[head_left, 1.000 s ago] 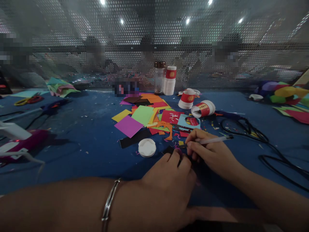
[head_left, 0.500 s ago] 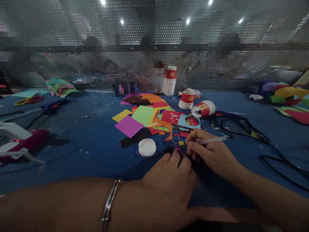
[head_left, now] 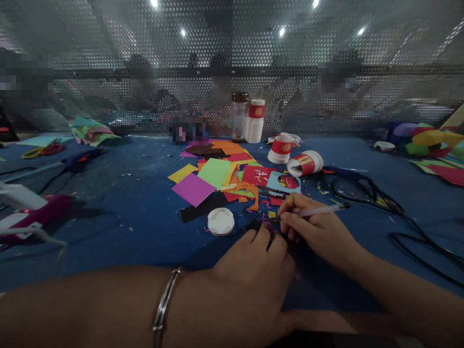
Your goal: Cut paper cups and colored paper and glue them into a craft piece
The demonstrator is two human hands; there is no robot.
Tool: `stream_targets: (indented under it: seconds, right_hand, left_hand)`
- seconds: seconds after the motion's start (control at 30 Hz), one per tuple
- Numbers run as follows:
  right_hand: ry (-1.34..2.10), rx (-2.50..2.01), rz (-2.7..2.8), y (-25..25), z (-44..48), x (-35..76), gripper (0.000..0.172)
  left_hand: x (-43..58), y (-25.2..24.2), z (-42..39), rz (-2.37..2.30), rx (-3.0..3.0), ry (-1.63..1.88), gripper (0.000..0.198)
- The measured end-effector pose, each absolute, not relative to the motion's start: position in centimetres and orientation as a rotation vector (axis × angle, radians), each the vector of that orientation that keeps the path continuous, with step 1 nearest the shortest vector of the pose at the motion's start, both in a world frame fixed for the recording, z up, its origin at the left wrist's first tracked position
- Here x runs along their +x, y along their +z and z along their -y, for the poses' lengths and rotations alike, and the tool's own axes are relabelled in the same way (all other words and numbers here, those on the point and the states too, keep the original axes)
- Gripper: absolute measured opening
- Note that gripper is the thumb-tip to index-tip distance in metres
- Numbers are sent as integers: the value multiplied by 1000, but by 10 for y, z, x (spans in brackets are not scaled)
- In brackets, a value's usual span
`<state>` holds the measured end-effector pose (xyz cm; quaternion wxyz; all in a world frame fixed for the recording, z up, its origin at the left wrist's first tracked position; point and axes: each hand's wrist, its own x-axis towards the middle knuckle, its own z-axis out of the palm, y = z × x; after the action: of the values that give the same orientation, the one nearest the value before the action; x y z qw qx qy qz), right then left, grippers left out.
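A slim pen [head_left: 322, 210] with a clear barrel and dark end cap sits in the closed fingers of my right hand [head_left: 315, 227], its tip pointing left. My left hand [head_left: 257, 266], with a silver bangle at the wrist, is curled down close beside that tip. Its fingertips press on a piece of black paper [head_left: 253, 225], mostly hidden under them. A bit of purple [head_left: 267, 227] shows at the fingertips, too small to make out. Left of them lies a round white paper piece [head_left: 221, 222], like a cut cup base.
Coloured paper sheets and scraps [head_left: 214, 173] spread beyond my hands, with a dark tool [head_left: 273, 192] on them. Paper cups [head_left: 280, 148] and a glass bottle [head_left: 239, 118] stand behind. A black cable [head_left: 398, 205] loops at right; a purple-and-white glue gun [head_left: 39, 212] lies left.
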<state>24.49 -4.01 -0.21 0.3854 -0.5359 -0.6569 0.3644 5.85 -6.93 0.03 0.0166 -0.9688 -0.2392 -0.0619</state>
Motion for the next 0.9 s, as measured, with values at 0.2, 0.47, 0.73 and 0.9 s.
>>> stream_targets:
  seconds: [0.2,0.47,0.73,0.9]
  right_hand:
    - [900,-1375,1694,-1,40,244,9]
    - [914,-1378,1681,-1,41,244,7]
    - [950,-1391,1633,1,40,243,8]
    - [953,-1408,1597,3,42,243,8]
  left_hand:
    - [59,0,68,714,-3002,-241,72]
    - [59,2,70,747,-3009,-207,68]
    - [60,2,69,753,-3027,-172,70]
    - [58,1,70,738,-3037,-208,67]
